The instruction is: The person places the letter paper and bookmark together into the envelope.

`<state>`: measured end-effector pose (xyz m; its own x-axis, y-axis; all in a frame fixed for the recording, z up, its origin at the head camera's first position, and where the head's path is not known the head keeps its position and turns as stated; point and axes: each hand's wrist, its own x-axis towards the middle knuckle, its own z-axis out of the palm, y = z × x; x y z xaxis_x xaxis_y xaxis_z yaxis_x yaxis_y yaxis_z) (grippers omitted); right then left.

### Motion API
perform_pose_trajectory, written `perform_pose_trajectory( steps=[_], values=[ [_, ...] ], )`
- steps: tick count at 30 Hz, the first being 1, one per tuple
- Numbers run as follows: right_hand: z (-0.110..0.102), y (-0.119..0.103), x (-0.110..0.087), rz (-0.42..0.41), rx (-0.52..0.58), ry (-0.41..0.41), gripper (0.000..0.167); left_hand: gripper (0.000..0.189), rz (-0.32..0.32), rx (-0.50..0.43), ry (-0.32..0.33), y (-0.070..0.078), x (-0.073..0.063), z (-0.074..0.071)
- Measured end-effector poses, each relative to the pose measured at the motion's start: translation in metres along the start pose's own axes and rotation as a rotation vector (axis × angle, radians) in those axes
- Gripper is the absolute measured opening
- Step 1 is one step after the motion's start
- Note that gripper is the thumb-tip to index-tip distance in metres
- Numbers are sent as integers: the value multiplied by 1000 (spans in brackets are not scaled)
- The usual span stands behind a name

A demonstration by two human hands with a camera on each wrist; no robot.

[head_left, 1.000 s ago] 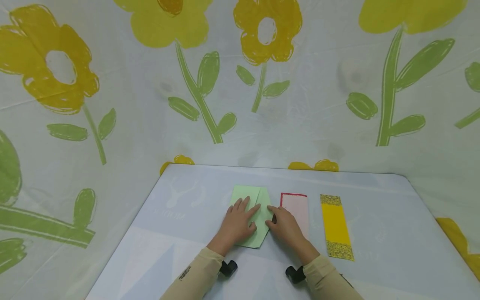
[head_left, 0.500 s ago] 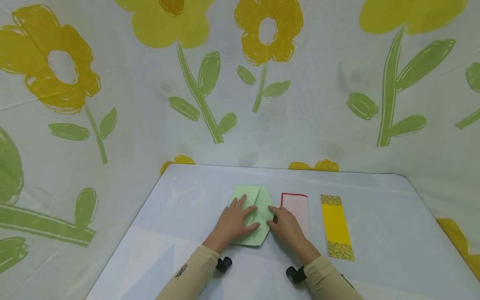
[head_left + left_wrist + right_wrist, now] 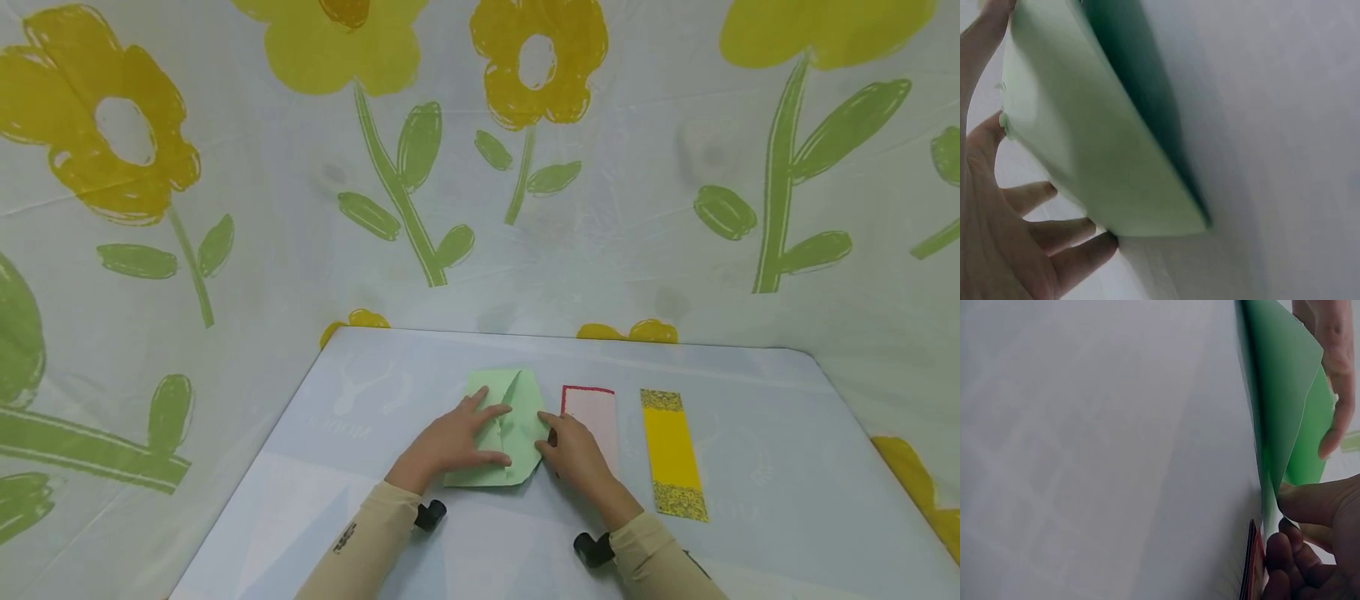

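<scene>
A folded light green paper [image 3: 525,450] lies near the middle of the table, its left flap pulled leftward and slightly raised. On that flap rests my left hand [image 3: 447,439], fingers and thumb spread. The left wrist view shows those fingers [image 3: 1075,234] along the edge of the green paper [image 3: 1097,144], which lifts off the table on its other side. At the paper's right edge, my right hand [image 3: 573,450] pinches it between thumb and fingers. In the right wrist view the thumb [image 3: 1313,501] meets the corner of the green paper [image 3: 1285,381].
Just right of my right hand lies a pale pink card with a red edge [image 3: 590,403], partly covered by the hand. Farther right is a yellow strip [image 3: 672,450] with patterned ends. A flowered cloth [image 3: 600,250] hangs behind the table [image 3: 787,467].
My left hand has slid left and its spread fingers have drawn the paper's left flap with them, widening the central opening. My right hand stays at the right edge.
</scene>
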<state>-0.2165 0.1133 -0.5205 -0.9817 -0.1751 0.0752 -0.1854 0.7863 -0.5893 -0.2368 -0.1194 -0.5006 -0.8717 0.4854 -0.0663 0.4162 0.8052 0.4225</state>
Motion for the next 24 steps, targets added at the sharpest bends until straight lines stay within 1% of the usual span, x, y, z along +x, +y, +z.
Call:
perform_pose_trajectory(
  steps=[4,7,13,20,24],
  values=[
    [1,1,0,21,11,-9,50,98,36,-30,-19,-7,0,-4],
    [1,1,1,30,25,-16,50,103,53,-34,-22,-12,0,-4],
    [1,0,1,40,38,-11,51,104,83,-33,-13,-17,1,-2],
    [3,-1,2,10,72,61,50,103,86,-40,-2,-15,-1,-2],
    [3,1,3,23,115,78,47,103,80,-39,2,-14,-2,-2]
  ],
)
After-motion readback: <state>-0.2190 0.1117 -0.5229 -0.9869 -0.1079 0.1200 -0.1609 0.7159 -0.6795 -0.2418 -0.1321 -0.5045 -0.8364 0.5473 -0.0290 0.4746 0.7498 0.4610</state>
